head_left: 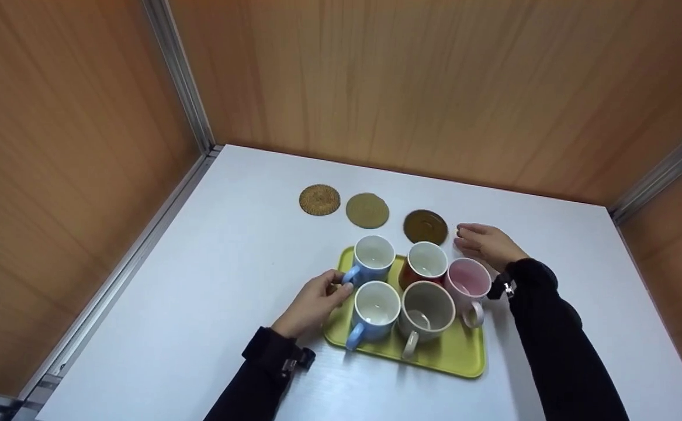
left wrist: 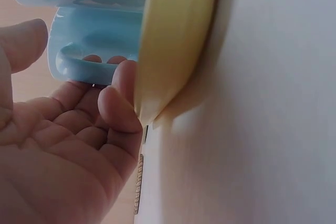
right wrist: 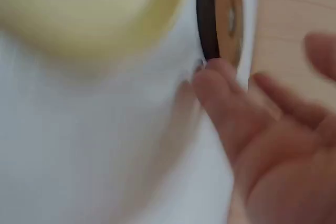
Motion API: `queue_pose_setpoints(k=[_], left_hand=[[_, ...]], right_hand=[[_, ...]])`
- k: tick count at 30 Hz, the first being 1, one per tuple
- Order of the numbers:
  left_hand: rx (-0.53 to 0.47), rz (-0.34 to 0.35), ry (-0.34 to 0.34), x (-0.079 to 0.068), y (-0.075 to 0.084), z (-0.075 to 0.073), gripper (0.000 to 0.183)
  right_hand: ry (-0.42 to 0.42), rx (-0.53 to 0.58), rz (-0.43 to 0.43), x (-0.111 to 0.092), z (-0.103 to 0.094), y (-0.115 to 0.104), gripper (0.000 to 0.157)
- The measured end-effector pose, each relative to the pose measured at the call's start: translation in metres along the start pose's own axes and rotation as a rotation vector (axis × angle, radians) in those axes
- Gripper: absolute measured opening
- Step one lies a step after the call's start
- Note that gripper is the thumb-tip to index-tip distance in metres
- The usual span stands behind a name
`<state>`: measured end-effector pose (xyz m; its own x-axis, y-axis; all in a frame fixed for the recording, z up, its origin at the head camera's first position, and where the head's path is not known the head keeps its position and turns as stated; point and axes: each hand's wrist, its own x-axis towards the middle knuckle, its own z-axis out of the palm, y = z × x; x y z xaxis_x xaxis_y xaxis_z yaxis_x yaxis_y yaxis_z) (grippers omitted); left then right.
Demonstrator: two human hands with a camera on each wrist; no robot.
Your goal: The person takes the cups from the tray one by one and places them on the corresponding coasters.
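From my station I had a white surface [head_left: 171, 304] before me, boarded on three sides. A wood-grained far panel [head_left: 405, 88] rose behind it, with a left panel [head_left: 66, 175] and a right panel [head_left: 668, 251] of similar brown at the sides. A metal left post [head_left: 182, 76] and a metal right post [head_left: 665, 168] marked the far corners, and a metal rail [head_left: 120, 280] ran along the surface's left edge. Pale light lay on the white, with soft shadows beside the arms.

Right of the middle sat a yellow-green tray [head_left: 454, 354] with five upright mugs. The far blue mug [head_left: 374, 255] stood at its far left, the near blue mug [head_left: 376, 307] nearer, the grey mug [head_left: 428, 313] beside that, the red mug [head_left: 427, 262] beyond the grey one, and the pink mug [head_left: 469, 279] at the right. Past the tray, a woven coaster [head_left: 319, 200], an olive coaster [head_left: 367, 210] and a dark brown coaster [head_left: 426, 227] made a row from left to right.

I had the left hand [head_left: 314, 304] at the tray's left rim, fingers loosely bent behind the far blue mug's handle, thumb standing apart. The right hand [head_left: 490, 245] hung near the dark brown coaster, on its right, fingers extended; my right wrist view of it was blurred.
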<state>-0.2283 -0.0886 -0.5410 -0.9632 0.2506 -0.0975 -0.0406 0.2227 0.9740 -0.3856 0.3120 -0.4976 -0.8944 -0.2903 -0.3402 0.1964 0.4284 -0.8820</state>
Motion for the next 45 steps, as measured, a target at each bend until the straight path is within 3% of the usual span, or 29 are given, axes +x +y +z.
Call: queue_pose_setpoints(k=[2,4,6,9,12,15,18,23,26,31,34,36,40,43,45], left_hand=[[0.005,0.004,-0.007,0.0,-0.001,0.001,0.035],[0.009,0.0,-0.013,0.001,-0.001,0.002,0.036],[0.014,-0.004,-0.016,0.0,-0.001,0.002,0.037],[0.009,-0.012,-0.013,0.001,0.0,0.002,0.036],[0.016,-0.012,-0.007,0.001,0.001,0.002,0.036],[0.032,-0.018,0.002,0.0,0.002,0.001,0.036],[0.044,-0.019,0.015,-0.001,0.003,-0.002,0.034],[0.043,-0.014,0.038,-0.003,0.002,-0.007,0.033],[0.034,-0.017,0.047,-0.004,0.001,-0.009,0.034],[0.031,-0.005,0.039,-0.006,0.001,-0.011,0.036],[0.034,0.012,0.025,-0.006,0.002,-0.01,0.038],[0.034,0.018,0.012,-0.006,0.003,-0.01,0.04],[0.028,0.022,-0.025,-0.003,0.004,-0.002,0.044],[0.023,0.028,-0.033,-0.002,0.004,0.0,0.044],[0.026,0.033,-0.025,-0.002,0.004,0.0,0.043]], right_hand=[[-0.033,0.103,-0.002,-0.003,-0.001,0.002,0.068],[-0.003,0.054,-0.016,-0.01,-0.004,0.006,0.068],[0.059,-0.063,-0.031,-0.018,-0.01,0.011,0.068],[0.192,-0.342,-0.055,-0.038,-0.023,0.019,0.067],[0.322,-0.622,-0.02,-0.062,-0.036,0.029,0.064],[0.363,-0.831,0.074,-0.084,-0.041,0.04,0.06],[0.335,-0.933,0.122,-0.095,-0.036,0.049,0.059],[0.27,-0.926,0.059,-0.081,-0.023,0.047,0.061],[0.195,-0.908,-0.031,-0.058,-0.014,0.036,0.059],[0.003,-0.864,-0.194,-0.014,-0.001,0.008,0.053],[-0.076,-0.775,-0.189,0.005,0.002,-0.01,0.052],[-0.076,-0.71,-0.175,0.011,0.001,-0.015,0.053],[0.046,-0.612,-0.182,-0.007,-0.013,-0.003,0.052],[0.183,-0.623,-0.179,-0.044,-0.031,0.017,0.052],[0.254,-0.666,-0.122,-0.078,-0.045,0.032,0.056]])
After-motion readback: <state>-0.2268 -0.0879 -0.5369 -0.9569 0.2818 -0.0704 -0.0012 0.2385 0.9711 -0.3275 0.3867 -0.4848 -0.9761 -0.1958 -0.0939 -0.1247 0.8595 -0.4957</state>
